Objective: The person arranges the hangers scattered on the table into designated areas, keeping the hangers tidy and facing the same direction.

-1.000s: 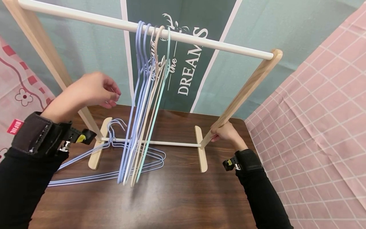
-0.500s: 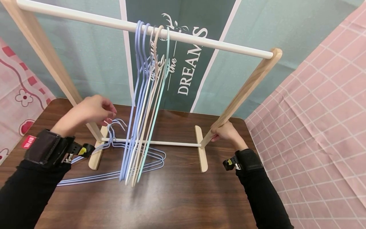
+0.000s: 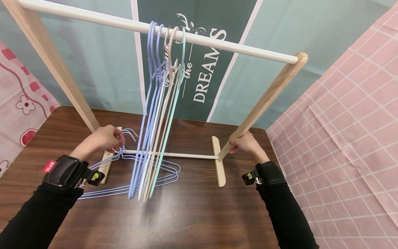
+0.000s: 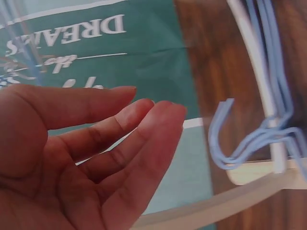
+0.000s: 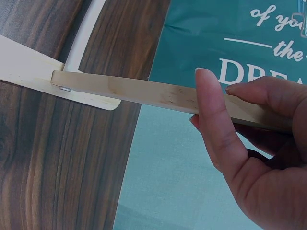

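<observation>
Left hand (image 3: 109,137) lowered, fingers (image 4: 153,155) loose, near lower blue hangers (image 4: 215,143); right hand (image 3: 245,143) still gripping post (image 5: 144,91)

The left hand (image 3: 109,138) is near the hooks of blue hangers (image 3: 116,156) on the table (image 3: 192,214). The right hand (image 3: 245,143) grips a wooden post (image 3: 264,105); more hangers (image 3: 153,138) hang from the white rail (image 3: 236,47).

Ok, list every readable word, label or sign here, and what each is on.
"DREAMS": dark green backdrop panel
"the": same panel
"of yo", rest unclear: same panel, right wrist view
Other lettering there: behind hangers, unreadable
Red tag, left wristband: too small to read
</observation>
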The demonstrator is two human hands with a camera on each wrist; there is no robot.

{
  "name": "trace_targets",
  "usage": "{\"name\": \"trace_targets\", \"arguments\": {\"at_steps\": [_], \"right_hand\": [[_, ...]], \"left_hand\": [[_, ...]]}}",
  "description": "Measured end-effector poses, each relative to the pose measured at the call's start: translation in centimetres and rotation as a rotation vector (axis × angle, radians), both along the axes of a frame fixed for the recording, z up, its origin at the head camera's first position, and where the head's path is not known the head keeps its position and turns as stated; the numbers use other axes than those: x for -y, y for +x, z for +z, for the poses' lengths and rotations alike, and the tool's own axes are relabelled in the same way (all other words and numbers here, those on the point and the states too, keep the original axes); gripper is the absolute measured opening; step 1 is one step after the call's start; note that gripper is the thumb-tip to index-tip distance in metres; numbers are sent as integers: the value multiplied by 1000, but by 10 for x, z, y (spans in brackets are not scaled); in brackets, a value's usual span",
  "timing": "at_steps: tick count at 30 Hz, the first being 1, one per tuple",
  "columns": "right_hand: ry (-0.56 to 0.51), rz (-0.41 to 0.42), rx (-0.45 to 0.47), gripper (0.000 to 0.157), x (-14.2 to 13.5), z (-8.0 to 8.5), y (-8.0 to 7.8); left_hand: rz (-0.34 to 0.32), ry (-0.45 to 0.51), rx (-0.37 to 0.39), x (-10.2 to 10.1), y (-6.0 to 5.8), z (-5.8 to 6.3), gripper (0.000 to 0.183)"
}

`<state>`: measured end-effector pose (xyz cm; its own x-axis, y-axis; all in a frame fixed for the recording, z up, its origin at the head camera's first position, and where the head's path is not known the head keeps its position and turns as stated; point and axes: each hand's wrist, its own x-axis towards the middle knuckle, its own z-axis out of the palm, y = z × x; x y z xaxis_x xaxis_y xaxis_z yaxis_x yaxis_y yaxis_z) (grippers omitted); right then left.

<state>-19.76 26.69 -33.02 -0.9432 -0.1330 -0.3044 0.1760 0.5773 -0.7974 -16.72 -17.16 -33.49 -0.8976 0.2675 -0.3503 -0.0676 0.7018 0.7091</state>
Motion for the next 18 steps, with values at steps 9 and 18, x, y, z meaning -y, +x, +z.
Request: {"name": "trace_targets", "arguments": {"at_steps": [9,18], "right_hand": [[14,1,9,28,0,2,1],[1,3,6,30,1,1,1]], "left_hand": [[2,13,24,4,1,-33,10],[9,-39,-19,16,5,-55,10]]}}
